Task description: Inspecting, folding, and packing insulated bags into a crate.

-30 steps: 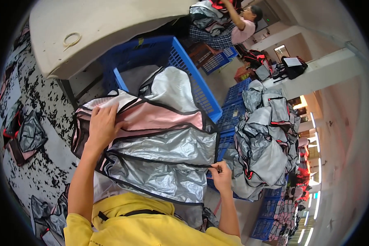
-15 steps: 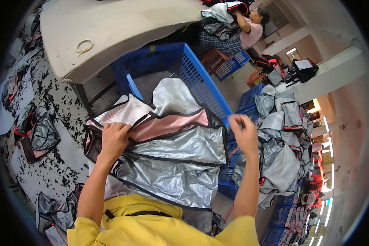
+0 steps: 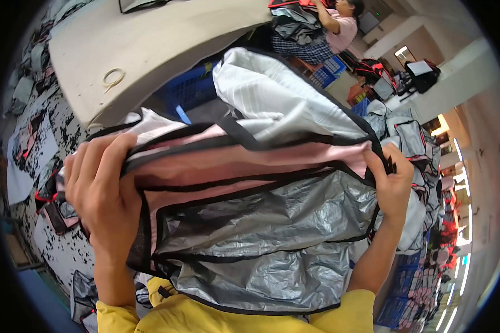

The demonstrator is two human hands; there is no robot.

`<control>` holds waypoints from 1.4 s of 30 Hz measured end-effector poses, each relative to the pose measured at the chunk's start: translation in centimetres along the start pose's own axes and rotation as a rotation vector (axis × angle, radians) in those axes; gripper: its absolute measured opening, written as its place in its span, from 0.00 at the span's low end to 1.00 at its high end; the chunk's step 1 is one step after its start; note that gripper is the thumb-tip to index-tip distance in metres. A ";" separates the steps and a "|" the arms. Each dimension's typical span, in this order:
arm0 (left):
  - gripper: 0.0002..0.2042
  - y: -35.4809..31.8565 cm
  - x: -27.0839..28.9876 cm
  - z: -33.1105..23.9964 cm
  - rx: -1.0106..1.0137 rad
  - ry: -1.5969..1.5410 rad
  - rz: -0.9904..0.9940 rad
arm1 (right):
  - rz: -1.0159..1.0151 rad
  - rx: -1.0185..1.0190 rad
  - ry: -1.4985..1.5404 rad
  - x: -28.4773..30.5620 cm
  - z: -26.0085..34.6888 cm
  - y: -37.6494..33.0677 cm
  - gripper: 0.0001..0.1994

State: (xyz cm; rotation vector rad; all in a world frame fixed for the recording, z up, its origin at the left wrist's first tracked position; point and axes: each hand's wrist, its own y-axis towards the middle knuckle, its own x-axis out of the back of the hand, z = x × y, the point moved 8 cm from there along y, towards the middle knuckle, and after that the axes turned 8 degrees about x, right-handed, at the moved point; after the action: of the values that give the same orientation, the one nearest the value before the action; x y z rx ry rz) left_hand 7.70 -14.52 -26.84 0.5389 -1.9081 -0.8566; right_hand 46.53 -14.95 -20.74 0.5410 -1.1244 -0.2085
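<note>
A silver-lined fabric bag (image 3: 272,216) with pink panels and black edging is stretched across in front of me, its wrinkled foil side toward me. At its left end, my left hand (image 3: 103,188) is closed over the black-edged rim. The far right corner is pinched between the thumb and fingers of my right hand (image 3: 391,177). Something small and dark shows by the right fingers, too little of it visible to name. A whitish flap of the bag stands up beyond the pink strip, hiding much of the blue crate (image 3: 191,89) behind it.
A pale table (image 3: 166,33) at the far left bears a cream-coloured ring (image 3: 114,77). Silver and grey bags (image 3: 408,130) are heaped at the right. Across the table's far end, a person (image 3: 341,33) handles similar pieces. Black scraps litter the floor at left.
My right hand, earlier apart from the bag, now grips its right corner. Both hands have spread apart, and the bag is lifted closer and pulled wide. The left hand has moved left.
</note>
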 end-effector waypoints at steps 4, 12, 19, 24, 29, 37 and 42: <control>0.14 -1.4 -0.8 -3.3 -0.113 -0.012 0.004 | -0.169 0.139 0.004 -1.2 -4.5 -6.0 0.09; 0.21 -19.8 -18.4 2.2 0.115 -0.158 0.529 | -0.022 -0.223 0.165 -17.5 -15.3 -20.2 0.09; 0.20 -20.9 -18.5 3.6 0.233 -0.241 0.545 | 0.054 -0.159 0.167 -16.2 -12.8 -17.1 0.09; 0.20 -21.0 -17.4 3.6 0.244 -0.227 0.512 | 0.082 -0.169 0.159 -16.2 -12.8 -16.9 0.13; 0.21 -22.2 -18.0 3.8 0.231 -0.180 0.553 | -0.028 -0.203 0.153 -14.7 -12.9 -11.8 0.12; 0.23 -21.5 -17.6 3.5 0.236 -0.176 0.552 | -0.024 -0.205 -0.156 -21.4 -11.3 4.8 0.25; 0.20 -20.9 -18.3 3.8 0.226 -0.275 0.500 | 0.089 -0.299 0.073 -26.3 -14.8 6.3 0.25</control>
State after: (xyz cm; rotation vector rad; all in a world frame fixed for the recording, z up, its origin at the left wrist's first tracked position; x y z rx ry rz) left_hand 13.01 -14.68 -54.37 0.0585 -2.2700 -0.4055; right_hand 47.87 6.04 -43.30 0.2304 -1.0217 -0.2721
